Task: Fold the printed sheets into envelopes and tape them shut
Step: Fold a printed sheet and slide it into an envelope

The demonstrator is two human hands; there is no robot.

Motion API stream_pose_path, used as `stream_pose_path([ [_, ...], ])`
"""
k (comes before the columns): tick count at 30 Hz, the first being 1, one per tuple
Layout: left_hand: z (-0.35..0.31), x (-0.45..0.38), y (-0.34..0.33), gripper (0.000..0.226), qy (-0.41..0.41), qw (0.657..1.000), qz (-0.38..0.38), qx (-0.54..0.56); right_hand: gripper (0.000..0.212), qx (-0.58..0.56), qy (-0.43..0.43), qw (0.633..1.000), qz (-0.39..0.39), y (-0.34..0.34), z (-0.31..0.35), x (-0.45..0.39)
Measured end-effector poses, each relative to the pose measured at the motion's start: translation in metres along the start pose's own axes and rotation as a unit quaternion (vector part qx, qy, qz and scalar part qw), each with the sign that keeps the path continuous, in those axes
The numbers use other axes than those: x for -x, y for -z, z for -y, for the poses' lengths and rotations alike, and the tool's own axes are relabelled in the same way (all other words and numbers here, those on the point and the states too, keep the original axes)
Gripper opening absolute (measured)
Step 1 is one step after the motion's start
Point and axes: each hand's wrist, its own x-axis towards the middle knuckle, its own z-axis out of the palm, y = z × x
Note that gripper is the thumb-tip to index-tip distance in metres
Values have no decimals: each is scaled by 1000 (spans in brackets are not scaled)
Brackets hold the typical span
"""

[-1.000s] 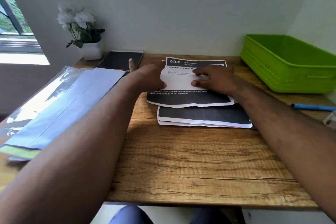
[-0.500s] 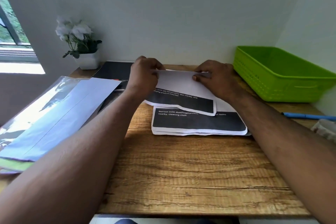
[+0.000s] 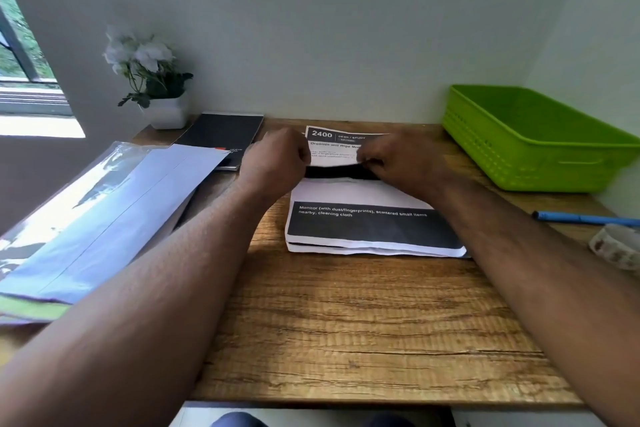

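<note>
At the bottom of the frame the wooden desk (image 3: pixel 363 333) runs wide and bare, with both forearms reaching up over it from the lower corners. Above the middle lies the stack of printed sheets (image 3: pixel 370 225), its near part showing a black band with white text, its edges slightly fanned. At the right edge, level with that stack, sits a roll of patterned tape (image 3: pixel 614 246), and just above it a blue pen (image 3: pixel 585 218) lies across the desk. On the left a pile of envelopes and clear sleeves (image 3: pixel 104 211) slopes from the lower left toward the centre.

Further up, at the far end of the stack, the two hands meet over the top sheet (image 3: pixel 334 149). The left hand (image 3: pixel 273 163) has its fingers curled, pinching the sheet's left edge; the right hand (image 3: pixel 398 159) pinches the right side the same way, fingers bent over the paper. Between them the sheet stands folded up, headed "2400".

Beyond, a black notebook (image 3: pixel 221 135) lies left of the hands, a white potted plant (image 3: pixel 152 80) stands in the upper left, and a green plastic basket (image 3: pixel 540 139) sits at the right against the wall
</note>
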Motion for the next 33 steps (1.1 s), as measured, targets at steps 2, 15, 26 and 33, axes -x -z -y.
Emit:
stream_pose_path([
  [2,0,-1,-3,23,14,999,37,-23,21,-70,-40,994,72,-4,0,3],
  [15,-12,-12,-38,48,-44,978,185,-81,30,-202,-142,964,99,-16,10,-5],
  [26,-16,-11,-39,51,-12,975,202,-92,50,-115,-175,941,265,-26,17,-6],
  [33,-15,-11,-37,50,-11,972,212,-96,47,-50,-261,926,270,-19,-24,17],
])
